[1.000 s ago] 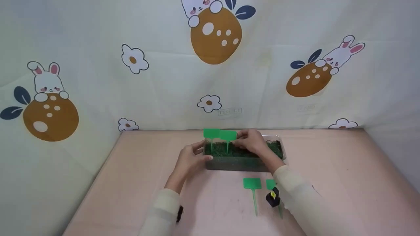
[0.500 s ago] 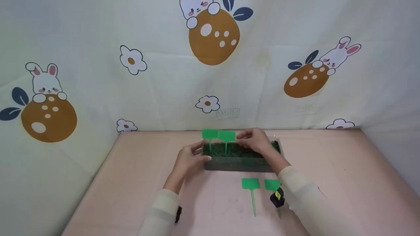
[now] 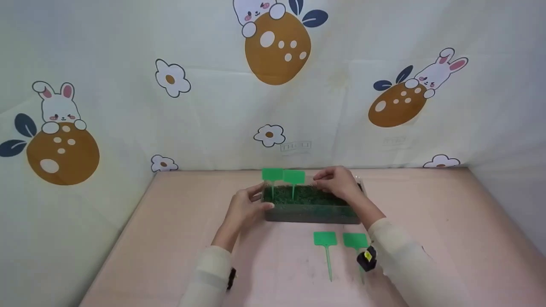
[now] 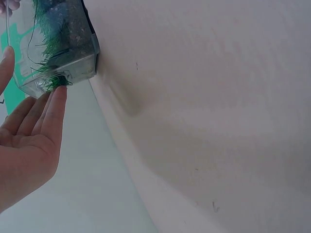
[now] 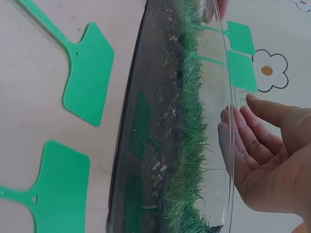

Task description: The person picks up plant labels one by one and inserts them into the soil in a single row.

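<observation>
Tray [image 3: 313, 214] clear glossy plastic; tags [image 3: 325, 238] smooth matt plastic; grass [image 5: 192, 145] rough; backdrop [image 3: 213, 115] creased, cloth-like.

A pale wall [image 3: 222, 102] printed with rabbits [image 3: 60, 108], brown fruit [image 3: 64, 149] and white flowers [image 3: 179, 81] stands behind a pinkish tabletop [image 3: 183, 204].

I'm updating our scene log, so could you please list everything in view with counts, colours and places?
Table: one, pinkish-beige, below everything
Printed backdrop: one, off-white, behind table
Rabbit prints: three, white, on backdrop
Fruit prints: three, brown, under rabbits
Flower prints: several, white, brown-centred, on backdrop
Planter box: one, clear, on table
Grass: one strip, green, inside planter
Pebbly soil: one layer, dark, beneath grass
Upright plant labels: two, green, in grass
Lying plant labels: two, green, on table
Sleeves: two, cream, foreground
Wrist devices: two, black, beside sleeves
Left hand: one, bare, at planter's left end
Right hand: one, bare, over planter
</observation>
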`<action>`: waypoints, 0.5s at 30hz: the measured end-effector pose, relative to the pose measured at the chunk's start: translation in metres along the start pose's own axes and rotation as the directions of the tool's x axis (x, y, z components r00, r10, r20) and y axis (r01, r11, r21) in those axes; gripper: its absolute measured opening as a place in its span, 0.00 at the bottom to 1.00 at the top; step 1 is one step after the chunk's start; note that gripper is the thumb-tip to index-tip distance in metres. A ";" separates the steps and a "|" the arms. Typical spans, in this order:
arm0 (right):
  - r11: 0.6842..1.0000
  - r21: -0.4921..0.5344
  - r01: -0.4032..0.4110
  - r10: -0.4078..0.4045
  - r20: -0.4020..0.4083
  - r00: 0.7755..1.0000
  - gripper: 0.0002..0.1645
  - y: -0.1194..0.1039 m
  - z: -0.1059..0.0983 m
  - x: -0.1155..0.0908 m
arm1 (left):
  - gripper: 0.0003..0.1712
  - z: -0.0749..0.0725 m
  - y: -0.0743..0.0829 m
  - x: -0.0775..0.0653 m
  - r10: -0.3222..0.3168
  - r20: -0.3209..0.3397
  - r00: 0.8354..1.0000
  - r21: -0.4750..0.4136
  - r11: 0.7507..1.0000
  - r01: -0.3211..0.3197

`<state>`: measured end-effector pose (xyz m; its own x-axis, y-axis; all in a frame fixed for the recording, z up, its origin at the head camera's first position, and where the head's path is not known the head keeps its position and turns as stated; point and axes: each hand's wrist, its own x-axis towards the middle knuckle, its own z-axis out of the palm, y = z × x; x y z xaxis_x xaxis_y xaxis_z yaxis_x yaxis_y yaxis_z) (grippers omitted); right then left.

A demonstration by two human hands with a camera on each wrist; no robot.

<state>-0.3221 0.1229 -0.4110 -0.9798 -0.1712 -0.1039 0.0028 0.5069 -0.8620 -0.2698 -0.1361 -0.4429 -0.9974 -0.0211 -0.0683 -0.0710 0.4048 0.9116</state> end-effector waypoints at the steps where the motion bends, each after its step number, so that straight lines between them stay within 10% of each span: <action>1: 1.000 -0.005 0.002 -0.002 -0.003 1.000 0.12 0.000 -0.001 -0.001 | 0.40 0.000 0.000 0.000 0.000 0.000 1.000 -0.001 1.000 0.000; 15: 0.999 0.043 0.012 -0.013 0.016 1.000 0.15 0.000 -0.011 -0.017 | 0.39 -0.001 0.001 -0.002 -0.003 0.004 1.000 -0.023 1.000 0.003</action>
<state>-0.3072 0.1350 -0.4040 -0.9764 -0.1914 -0.1004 -0.0008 0.4678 -0.8838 -0.2680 -0.1365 -0.4418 -0.9972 -0.0185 -0.0728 -0.0743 0.3834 0.9206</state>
